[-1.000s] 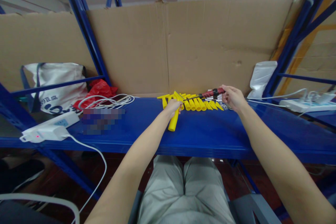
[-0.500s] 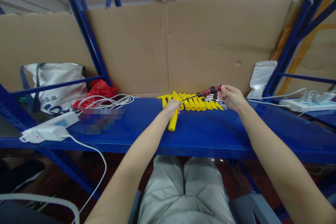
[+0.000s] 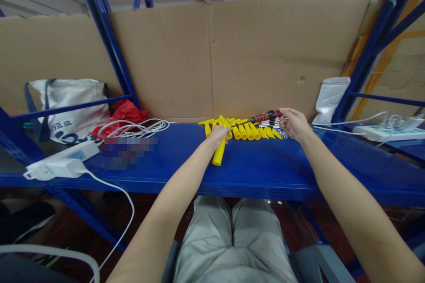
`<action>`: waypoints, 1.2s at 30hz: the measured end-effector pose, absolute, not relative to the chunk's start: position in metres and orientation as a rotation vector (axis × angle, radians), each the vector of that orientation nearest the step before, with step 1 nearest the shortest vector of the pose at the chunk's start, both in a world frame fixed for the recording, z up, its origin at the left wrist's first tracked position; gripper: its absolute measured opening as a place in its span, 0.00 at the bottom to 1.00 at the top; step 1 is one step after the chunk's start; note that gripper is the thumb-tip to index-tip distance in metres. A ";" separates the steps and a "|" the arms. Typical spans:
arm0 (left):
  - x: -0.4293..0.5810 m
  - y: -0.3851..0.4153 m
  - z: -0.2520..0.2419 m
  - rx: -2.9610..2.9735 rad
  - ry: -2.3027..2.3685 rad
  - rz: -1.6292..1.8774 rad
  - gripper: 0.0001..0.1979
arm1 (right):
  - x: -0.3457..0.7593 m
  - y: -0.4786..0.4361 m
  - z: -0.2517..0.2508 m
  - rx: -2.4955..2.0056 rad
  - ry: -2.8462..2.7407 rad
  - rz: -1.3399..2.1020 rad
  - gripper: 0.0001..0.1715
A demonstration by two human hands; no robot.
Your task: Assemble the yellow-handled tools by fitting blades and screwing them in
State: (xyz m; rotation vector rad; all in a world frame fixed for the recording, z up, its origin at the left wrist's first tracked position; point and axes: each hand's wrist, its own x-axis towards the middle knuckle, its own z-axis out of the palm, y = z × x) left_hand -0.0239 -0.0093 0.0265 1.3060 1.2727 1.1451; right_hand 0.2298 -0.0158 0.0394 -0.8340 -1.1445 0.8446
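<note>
My left hand [image 3: 219, 135] is closed around a yellow piece with a round, tube-like handle [image 3: 218, 157] and a pointed upper end. Its handle slants down toward me over the blue shelf. With its fingertips, my right hand [image 3: 294, 124] pinches the end of a screwdriver [image 3: 269, 116] with a red and black handle. The thin shaft points left and meets the yellow piece beside my left fingers; the exact contact of the tip is too small to tell. Behind them lies a row of several similar yellow pieces [image 3: 249, 132], partly hidden by my left hand.
A blue metal shelf [image 3: 265, 172] carries everything, with cardboard [image 3: 259, 53] behind. On the left are a white power strip [image 3: 63, 161], coiled white cable [image 3: 146, 129], a red bag [image 3: 124, 112] and a cloth bag [image 3: 76, 106]. Another power strip [image 3: 392, 132] lies right.
My right hand and the screwdriver's handle have shifted very slightly to the right and down. My left hand and the yellow piece stay in place.
</note>
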 end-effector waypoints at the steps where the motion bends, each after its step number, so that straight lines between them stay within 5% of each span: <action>1: -0.024 -0.009 0.026 1.308 1.274 1.146 0.11 | 0.230 -0.015 0.039 -0.836 -1.141 0.842 0.18; 26: -0.023 -0.009 0.027 1.292 1.289 1.145 0.11 | 0.228 -0.022 0.041 -0.776 -1.275 0.872 0.21; 36: -0.022 -0.010 0.027 1.308 1.291 1.133 0.12 | 0.228 -0.024 0.040 -0.814 -1.252 0.805 0.31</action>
